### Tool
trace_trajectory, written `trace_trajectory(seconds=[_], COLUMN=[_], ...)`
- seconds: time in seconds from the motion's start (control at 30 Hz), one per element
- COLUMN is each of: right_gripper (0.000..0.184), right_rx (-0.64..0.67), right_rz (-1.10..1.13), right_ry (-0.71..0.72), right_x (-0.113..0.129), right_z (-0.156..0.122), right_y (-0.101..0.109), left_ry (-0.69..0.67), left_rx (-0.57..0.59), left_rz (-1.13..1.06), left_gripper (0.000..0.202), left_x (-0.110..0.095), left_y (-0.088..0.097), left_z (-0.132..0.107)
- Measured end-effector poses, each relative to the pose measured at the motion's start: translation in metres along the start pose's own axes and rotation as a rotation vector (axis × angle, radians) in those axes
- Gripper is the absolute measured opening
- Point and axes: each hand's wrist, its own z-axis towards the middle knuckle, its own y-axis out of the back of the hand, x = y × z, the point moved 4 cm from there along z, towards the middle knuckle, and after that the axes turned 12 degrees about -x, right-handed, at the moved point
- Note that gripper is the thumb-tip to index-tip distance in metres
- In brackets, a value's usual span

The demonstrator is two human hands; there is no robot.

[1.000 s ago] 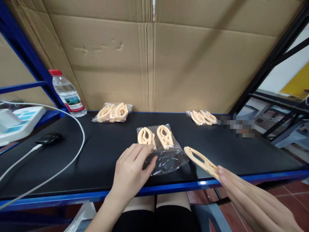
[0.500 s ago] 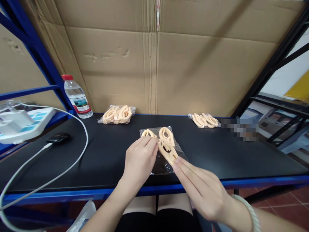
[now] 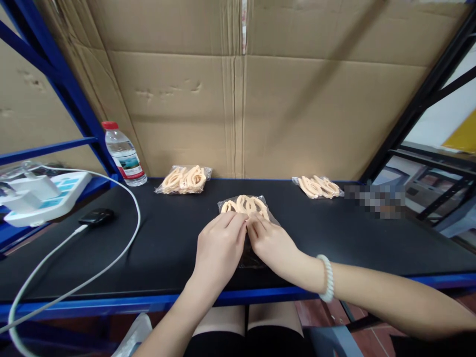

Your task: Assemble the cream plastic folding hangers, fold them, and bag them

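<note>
In the middle of the table lies a clear plastic bag [image 3: 250,259] with beige looped pieces [image 3: 243,202] that look like folded travel hangers. My left hand [image 3: 222,243] is closed over the bag's left side, thumb and fingers pinched at its film. From the right, my right hand [image 3: 273,245] meets it, also closed, its fingertips touching or nearly touching the left ones. Between the fingertips, the pinched part is mostly hidden. Both hands cover the middle of the bag; its far end with the loops and a strip of dark-looking film below show.
Filled bags of beige pieces lie at the back left [image 3: 184,179] and back right [image 3: 318,187]. A water bottle [image 3: 124,156] stands by the blue frame. At left are a power strip [image 3: 48,196], a black device [image 3: 96,216] and a looping white cable [image 3: 136,225]. Cardboard [image 3: 178,109] walls the back.
My right hand has moved left and inward to meet my left hand. The beige piece it held now lies with the others at the bag, no longer sticking out toward me.
</note>
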Motion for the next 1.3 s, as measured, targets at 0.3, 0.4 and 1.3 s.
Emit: trace_trajectory(seconds=[0.3,0.4,1.3], right_gripper=[0.027,0.038,0.027], right_rx=[-0.088,0.068,0.053], right_rz=[0.31,0.492,1.07], right_ry=[-0.234,-0.246,-0.532], right_x=[-0.103,-0.119,-0.087], right_z=[-0.065,-0.078,-0.063], right_y=[0.047,0.016,0.0], left_ry=[-0.036,-0.104,0.304], left_rx=[0.245,0.423,0.508], left_rz=[-0.158,-0.166,-0.427], left_gripper=[0.032,0.041,0.025], left_x=[0.049,0.05,0.056], left_y=[0.04,0.034,0.023], left_z=[-0.033,-0.033,-0.032])
